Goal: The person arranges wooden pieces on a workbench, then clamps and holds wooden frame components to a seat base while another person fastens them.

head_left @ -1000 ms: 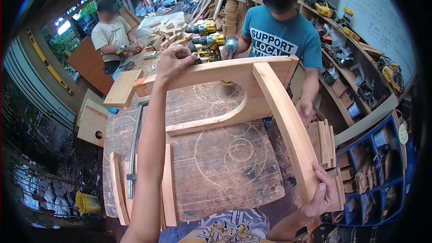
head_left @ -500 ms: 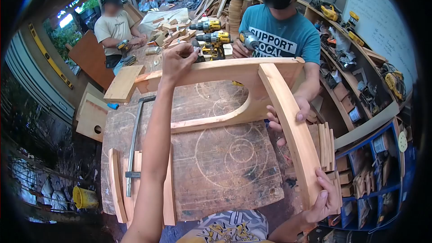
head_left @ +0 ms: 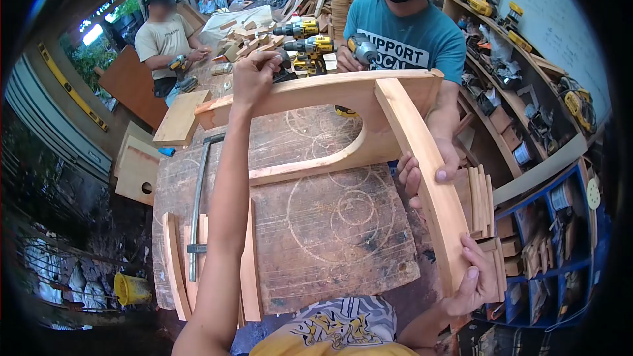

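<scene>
My left hand (head_left: 254, 80) is raised at the far edge of a curved wooden frame (head_left: 297, 92), its fingers pinched; what they hold, if anything, is too small to name. My right hand (head_left: 473, 280) grips the near end of a curved wooden piece (head_left: 425, 158), whose far end meets the frame. A co-worker's hand (head_left: 443, 161) wraps round the middle of that same piece. In the co-worker's other hand is a grey driver (head_left: 362, 47), above the frame's far edge.
The workbench (head_left: 343, 250) bears a bar clamp (head_left: 198, 211), wooden strips (head_left: 250, 270), a flat board (head_left: 182, 117) and yellow drills (head_left: 310, 45). A second person (head_left: 165, 39) stands at the far left. Shelves (head_left: 514, 105) and a blue rack (head_left: 554, 264) line the right.
The co-worker's free hand has come onto the curved piece and closed round it. The driver has shifted right, nearer the frame's joined corner. My hands keep nearly the same places.
</scene>
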`<state>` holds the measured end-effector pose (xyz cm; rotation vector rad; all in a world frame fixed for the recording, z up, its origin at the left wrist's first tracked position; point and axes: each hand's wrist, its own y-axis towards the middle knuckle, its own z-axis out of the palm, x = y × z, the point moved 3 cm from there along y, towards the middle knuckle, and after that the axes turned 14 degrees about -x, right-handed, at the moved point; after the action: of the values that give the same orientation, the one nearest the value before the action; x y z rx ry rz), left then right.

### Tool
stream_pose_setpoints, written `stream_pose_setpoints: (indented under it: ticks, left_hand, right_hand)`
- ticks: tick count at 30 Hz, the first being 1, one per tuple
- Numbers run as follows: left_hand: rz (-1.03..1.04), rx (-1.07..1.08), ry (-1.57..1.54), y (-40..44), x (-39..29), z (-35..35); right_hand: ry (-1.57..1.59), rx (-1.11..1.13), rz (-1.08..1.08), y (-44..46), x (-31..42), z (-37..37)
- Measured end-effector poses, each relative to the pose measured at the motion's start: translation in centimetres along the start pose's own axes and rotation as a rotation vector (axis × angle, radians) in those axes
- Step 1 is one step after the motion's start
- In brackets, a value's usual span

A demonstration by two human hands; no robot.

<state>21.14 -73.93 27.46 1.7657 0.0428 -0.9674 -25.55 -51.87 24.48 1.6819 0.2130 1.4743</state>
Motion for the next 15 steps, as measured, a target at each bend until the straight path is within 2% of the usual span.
stream_pose_setpoints:
  ticks: [1,5,15]
  left_hand:
    - [-0.096,0.029,0.042,0.1,0.0,0.0]
    - [-0.160,0.070,0.289,0.7,-0.5,-0.8]
    - [-0.442,0.222,0.000,0.7,0.0,-1.6]
  right_hand:
    - [0.001,-0.001,0.000,0.0,0.1,0.0]
    - [-0.002,-0.011,0.011,0.0,0.1,0.0]
    - [0.065,-0.031,0.026,0.3,-1.8,-0.7]
